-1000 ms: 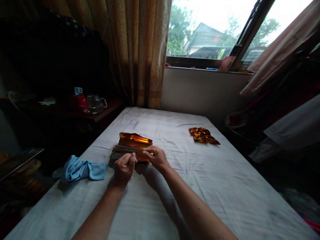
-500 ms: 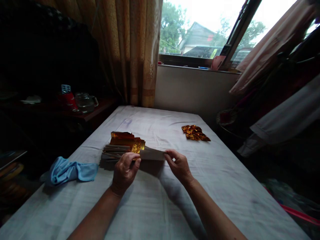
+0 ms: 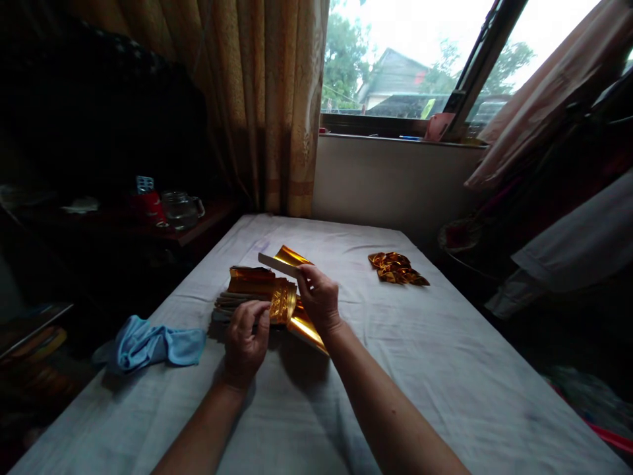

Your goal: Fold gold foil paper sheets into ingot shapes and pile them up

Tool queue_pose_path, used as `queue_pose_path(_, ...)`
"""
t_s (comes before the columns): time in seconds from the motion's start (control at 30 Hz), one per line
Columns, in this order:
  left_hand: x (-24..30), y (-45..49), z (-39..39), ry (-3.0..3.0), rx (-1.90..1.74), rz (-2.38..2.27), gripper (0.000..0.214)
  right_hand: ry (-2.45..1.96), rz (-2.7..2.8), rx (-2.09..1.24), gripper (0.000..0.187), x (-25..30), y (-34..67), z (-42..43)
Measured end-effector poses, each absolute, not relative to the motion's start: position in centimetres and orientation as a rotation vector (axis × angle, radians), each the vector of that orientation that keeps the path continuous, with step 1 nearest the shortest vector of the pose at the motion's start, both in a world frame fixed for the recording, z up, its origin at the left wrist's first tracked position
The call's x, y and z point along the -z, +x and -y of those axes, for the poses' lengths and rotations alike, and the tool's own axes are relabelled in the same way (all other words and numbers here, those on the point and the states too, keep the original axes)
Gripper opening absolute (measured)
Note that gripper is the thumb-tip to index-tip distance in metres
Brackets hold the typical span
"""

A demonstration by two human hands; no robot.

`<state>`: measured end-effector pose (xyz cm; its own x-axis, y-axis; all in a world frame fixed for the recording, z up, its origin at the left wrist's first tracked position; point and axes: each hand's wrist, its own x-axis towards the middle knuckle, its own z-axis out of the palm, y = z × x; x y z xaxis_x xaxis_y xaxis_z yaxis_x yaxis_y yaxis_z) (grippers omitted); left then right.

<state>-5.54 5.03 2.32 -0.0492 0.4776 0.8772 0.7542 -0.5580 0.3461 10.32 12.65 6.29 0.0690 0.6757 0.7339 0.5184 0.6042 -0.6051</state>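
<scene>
A bundle of gold foil paper (image 3: 283, 300) lies on the white sheet, with an embossed gold band at its middle. Grey-backed leaves (image 3: 232, 300) stack out to its left, and a shiny gold leaf (image 3: 307, 330) slants out to the right. My left hand (image 3: 246, 340) is closed at the near side of the bundle, thumb and fingers pinching its edge by the band. Above the bundle, my right hand (image 3: 320, 300) pinches a curled gold paper leaf (image 3: 295, 256), whose pale edge points left. My right fingertips partly cover that leaf.
Crumpled gold foil pieces (image 3: 398, 269) lie at the right of the table (image 3: 420, 369). A blue cloth (image 3: 158, 343) rests at the left. A glass mug (image 3: 180, 211) and a red container (image 3: 151, 208) stand on a dark side table. Clothes (image 3: 558, 251) hang at right.
My right hand has moved left and up over the bundle, lifting a paper leaf that was stretched out to the right. A gold leaf now shows below it. My left hand stays by the bundle.
</scene>
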Motion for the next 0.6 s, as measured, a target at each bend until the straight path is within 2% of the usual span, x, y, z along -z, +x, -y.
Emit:
queue_pose_path(0.17, -1.9, -5.1, -4.9, -2.200, 1.437, 1.295, 0.019, -1.139, 1.459, -0.119, 0.027, -5.5, 15.2, -13.4)
queue_pose_path(0.33, -1.0, -4.1, -4.4, -2.449, 1.116, 1.268, 0.037, -1.208, 1.425, -0.080, 0.026, -3.9, 21.1, -11.0)
queue_pose_path(0.47, -1.1, -3.7, -4.6, -2.505, 1.071, 1.195, 0.008, -1.241, 1.482, -0.095, 0.022, -1.2, 24.1, -7.9)
queue_pose_path(0.6, -3.4, -3.8, -5.8, -2.395, 1.101, 1.105, 0.015, -1.365, 1.513, -0.187, 0.027, 1.3, 26.1, -6.1)
